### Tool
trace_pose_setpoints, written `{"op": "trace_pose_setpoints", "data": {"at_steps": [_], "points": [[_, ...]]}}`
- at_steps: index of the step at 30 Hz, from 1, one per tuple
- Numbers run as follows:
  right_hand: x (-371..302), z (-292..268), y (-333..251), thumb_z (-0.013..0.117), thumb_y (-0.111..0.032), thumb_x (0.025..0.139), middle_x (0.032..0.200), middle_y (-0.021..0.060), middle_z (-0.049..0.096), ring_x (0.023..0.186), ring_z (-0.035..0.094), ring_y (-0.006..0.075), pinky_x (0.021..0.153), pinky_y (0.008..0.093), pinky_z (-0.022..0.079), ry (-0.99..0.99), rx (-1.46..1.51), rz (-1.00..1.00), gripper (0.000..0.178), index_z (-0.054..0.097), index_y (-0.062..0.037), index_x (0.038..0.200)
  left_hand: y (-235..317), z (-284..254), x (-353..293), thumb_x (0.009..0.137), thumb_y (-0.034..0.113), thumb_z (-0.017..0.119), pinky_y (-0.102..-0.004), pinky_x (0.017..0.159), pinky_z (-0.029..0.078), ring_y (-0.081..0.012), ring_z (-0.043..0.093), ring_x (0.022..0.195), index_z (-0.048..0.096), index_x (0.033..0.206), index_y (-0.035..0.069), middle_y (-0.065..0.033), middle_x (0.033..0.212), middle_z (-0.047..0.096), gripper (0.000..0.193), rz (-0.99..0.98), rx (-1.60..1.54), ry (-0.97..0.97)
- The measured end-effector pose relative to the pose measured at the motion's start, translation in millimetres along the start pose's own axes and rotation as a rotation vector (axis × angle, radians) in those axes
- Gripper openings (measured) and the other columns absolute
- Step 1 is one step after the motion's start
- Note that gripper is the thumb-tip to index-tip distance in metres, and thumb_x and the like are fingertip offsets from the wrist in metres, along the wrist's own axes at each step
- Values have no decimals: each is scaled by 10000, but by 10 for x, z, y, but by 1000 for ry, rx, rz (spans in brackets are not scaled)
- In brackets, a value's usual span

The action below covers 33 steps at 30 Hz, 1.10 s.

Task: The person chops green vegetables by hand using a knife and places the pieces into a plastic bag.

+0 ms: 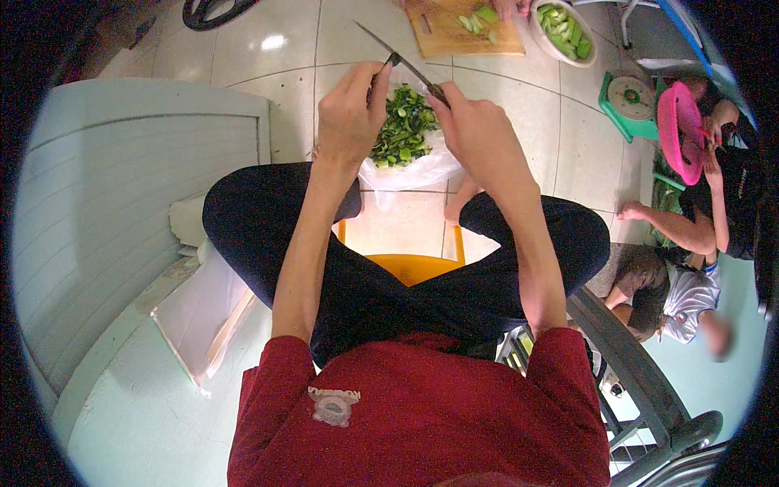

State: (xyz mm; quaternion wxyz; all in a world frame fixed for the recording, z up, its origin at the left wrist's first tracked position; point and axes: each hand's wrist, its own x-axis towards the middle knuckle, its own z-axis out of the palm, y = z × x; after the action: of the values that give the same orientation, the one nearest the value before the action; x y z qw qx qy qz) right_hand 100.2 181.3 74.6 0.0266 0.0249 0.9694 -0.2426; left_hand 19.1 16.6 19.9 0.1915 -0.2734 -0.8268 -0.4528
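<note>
Between the knees of the seated person there is an orange stool (412, 266). Above it, the two hands are apart from each other, and both are at the knife (422, 79). The right hand (485, 130) is closed around the dark handle, and the blade points up and to the left. The left hand (349, 109) pinches, between thumb and fingers, a small dark piece (394, 59) against the blade; what it is, I cannot tell.

Under the hands, on the tiled floor, lies an opened translucent plastic bag (414, 177), and in its middle is a heap of chopped leafy greens (402, 130), with dark leaves and paler stems.

Farther away, a wooden cutting board (446, 40) carries some pale green slices (471, 23), and near its edge is another person's hand (511, 8). Just beside it, a white oval bowl (544, 50) is well filled with cut green vegetable pieces (562, 31).

To the right stands a green weighing scale (614, 116) with a round plate. Next to it, a co-worker holds a tilted pink basket (672, 114), whose contents I cannot tell.
</note>
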Motion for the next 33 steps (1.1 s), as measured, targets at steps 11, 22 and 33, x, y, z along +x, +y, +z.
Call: {"op": "trace_pose_setpoints", "data": {"at_steps": [11, 22, 33], "points": [[17, -86, -17, 511, -262, 1019, 773, 267, 653, 757, 642, 485, 681, 570, 499, 116, 382, -56, 252, 545, -15, 1059, 62, -38, 19, 910, 86, 695, -360, 612, 531, -295, 681, 717, 646, 972, 39, -135, 875, 683, 91, -37, -1, -52], [41, 138, 19, 512, -204, 1015, 717, 282, 633, 700, 624, 500, 601, 591, 477, 97, 218, -74, 217, 445, -9, 1081, 17, 32, -15, 889, 63, 699, -376, 569, 520, -299, 654, 675, 634, 941, 48, -106, 825, 660, 85, 142, -5, -47], [11, 83, -60, 511, -161, 1006, 705, 308, 614, 691, 614, 518, 611, 607, 469, 38, 314, -68, 215, 432, 23, 1083, -34, 58, -35, 887, 57, 700, -358, 538, 510, -285, 644, 632, 625, 917, 48, -101, 799, 649, 81, 160, 2, -6]]}}
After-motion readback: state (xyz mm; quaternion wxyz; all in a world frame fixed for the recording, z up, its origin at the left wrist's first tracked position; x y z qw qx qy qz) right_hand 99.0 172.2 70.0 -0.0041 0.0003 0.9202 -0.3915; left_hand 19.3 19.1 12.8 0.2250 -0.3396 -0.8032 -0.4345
